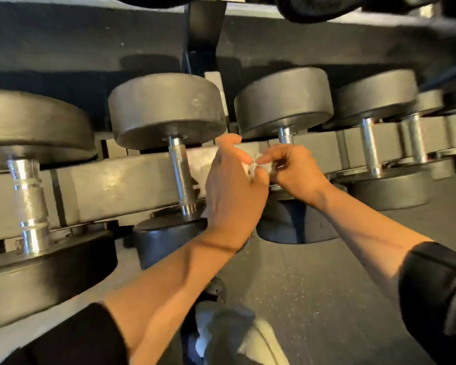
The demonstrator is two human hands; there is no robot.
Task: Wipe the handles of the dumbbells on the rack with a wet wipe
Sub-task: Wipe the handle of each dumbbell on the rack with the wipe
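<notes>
Both hands meeting over rack (121, 180) of dumbbells. Left hand (232, 191) and right hand (292, 169) pinching small white wet wipe (253, 168) between them, right fingers (267, 158) curled at third dumbbell's handle (285, 135). Second dumbbell's knurled handle (181, 175) bare, just left of left hand.

head view looks down, close over the dumbbell rack (121, 180).

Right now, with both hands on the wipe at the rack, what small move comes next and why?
Probably wrap the wipe around the handle just behind it. The left hand and right hand pinch the wipe between them, bunched, in front of that dumbbell, whose handle shows bare above the right hand.
</notes>
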